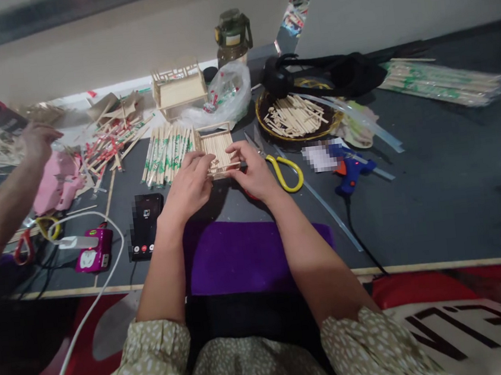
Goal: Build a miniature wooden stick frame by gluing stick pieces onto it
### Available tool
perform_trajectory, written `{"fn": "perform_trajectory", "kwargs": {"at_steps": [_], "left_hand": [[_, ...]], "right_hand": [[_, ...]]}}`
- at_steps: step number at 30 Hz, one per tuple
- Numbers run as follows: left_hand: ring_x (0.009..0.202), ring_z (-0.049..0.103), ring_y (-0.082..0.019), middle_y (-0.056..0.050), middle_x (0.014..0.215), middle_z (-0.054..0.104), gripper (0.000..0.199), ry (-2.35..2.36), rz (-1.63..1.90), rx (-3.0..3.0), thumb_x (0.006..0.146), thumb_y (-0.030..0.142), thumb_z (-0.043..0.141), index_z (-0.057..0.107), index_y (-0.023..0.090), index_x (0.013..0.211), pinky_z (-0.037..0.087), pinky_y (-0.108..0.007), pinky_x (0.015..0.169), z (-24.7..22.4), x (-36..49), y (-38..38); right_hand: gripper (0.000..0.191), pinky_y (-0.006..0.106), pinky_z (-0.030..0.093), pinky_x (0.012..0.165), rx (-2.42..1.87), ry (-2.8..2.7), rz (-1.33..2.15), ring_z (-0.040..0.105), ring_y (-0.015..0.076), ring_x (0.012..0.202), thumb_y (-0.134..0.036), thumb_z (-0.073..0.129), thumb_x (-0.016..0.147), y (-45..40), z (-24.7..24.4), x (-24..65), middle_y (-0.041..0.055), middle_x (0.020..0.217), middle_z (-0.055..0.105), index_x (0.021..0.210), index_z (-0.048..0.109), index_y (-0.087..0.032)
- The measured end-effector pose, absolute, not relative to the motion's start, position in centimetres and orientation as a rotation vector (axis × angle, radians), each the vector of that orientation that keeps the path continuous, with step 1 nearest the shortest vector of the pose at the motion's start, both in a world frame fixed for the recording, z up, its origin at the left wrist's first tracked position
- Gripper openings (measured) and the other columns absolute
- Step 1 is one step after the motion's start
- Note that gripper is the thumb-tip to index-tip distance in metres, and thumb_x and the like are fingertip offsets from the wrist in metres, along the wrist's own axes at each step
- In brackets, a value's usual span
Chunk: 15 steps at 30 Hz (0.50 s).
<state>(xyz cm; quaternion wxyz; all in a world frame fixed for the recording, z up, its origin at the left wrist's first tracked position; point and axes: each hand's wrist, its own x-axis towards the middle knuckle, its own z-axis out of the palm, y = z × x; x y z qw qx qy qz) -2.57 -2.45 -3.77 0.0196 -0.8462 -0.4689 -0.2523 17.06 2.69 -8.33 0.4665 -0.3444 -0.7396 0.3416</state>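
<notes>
A small model bed frame of wooden sticks [219, 146] is held between both hands above the table. Its slatted top faces me and a raised rail runs along the far side. My left hand [191, 182] grips the left side, fingers curled over the edge. On the right side, my right hand [253, 169] pinches the frame between thumb and fingers. Beyond my left hand lie several paper-wrapped chopsticks [168, 151] with green print. Scissors with yellow handles [285, 175] rest beside my right hand, partly hidden by it.
A basket of cut sticks [261, 120] and a blue glue gun [349, 171] lie to the right. Farther back stand a larger stick model [182, 93] and a bottle [233, 37]. A phone [149, 225] and purple cloth [239, 254] are nearer. Another person's hand [37, 141] is at left.
</notes>
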Motion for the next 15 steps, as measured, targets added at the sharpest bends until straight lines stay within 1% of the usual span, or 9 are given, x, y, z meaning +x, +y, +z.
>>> {"fn": "perform_trajectory", "kwargs": {"at_steps": [5,8,15], "left_hand": [[0.13,0.054,-0.027,-0.013,0.122,0.062,0.045,-1.476,-0.836,-2.641,0.086,0.001,0.049,0.05,0.02,0.127,0.054,-0.046,0.105,-3.73,-2.71,-2.47],[0.13,0.055,-0.026,-0.013,0.124,0.062,0.043,-1.488,-0.877,-2.647,0.088,0.002,0.049,0.05,0.021,0.127,0.055,-0.046,0.105,-3.76,-2.84,-2.44],[0.123,0.06,-0.024,-0.012,0.119,0.065,0.038,-1.388,-0.908,-2.643,0.092,0.003,0.051,0.051,0.019,0.126,0.057,-0.042,0.101,-3.97,-3.15,-2.15]], "right_hand": [[0.039,0.038,0.051,0.084,-0.852,-1.83,0.831,0.06,0.0206,0.088,-0.018,0.067,0.081,2.71,-8.35,17.07,0.0005,0.094,0.056,0.115,0.052,-0.028],[0.039,0.038,0.051,0.084,-0.856,-1.83,0.822,0.06,0.0206,0.089,-0.017,0.066,0.08,2.72,-8.43,17.02,0.0006,0.095,0.055,0.115,0.052,-0.029],[0.042,0.038,0.051,0.085,-0.851,-1.822,0.82,0.06,0.02,0.089,-0.011,0.066,0.077,2.72,-8.37,16.96,0.0008,0.097,0.055,0.113,0.053,-0.028]]}}
